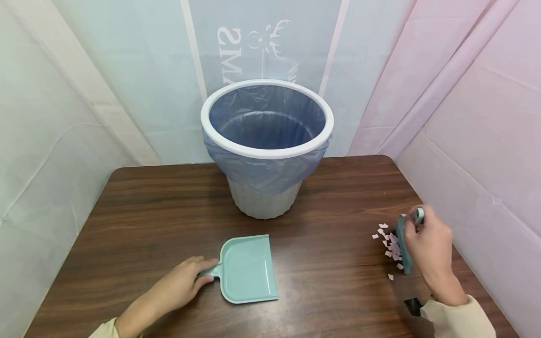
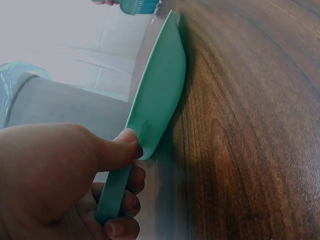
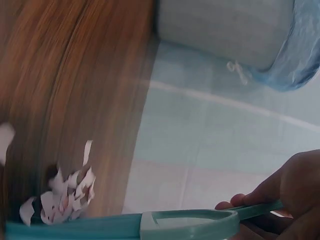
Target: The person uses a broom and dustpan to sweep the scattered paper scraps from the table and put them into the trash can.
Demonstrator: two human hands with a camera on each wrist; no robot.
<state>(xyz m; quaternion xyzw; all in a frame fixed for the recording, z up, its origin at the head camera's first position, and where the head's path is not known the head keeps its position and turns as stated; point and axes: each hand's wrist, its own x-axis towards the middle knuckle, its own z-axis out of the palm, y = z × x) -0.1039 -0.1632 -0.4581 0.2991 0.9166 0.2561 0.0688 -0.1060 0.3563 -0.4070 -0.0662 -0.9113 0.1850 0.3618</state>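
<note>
My left hand [image 1: 184,282] grips the handle of a mint-green dustpan [image 1: 248,270], which lies on the table with its straight edge facing right. In the left wrist view the thumb presses on top of the handle [image 2: 114,192] and the fingers curl beneath it. Over on the right side, my right hand [image 1: 430,241] holds a small green brush [image 1: 404,244] by its handle, bristles down at the tabletop. Against the brush's left side lies a pile of white paper scraps [image 1: 394,248]. In the right wrist view the scraps [image 3: 65,197] bunch up along the bristles.
A white bin [image 1: 265,199] lined with a blue bag [image 1: 270,171] stands at the back of the brown wooden table [image 1: 334,267]. Pale cloth walls [image 1: 486,155] enclose the table at the back and sides. A small black object [image 1: 413,306] lies by the right sleeve.
</note>
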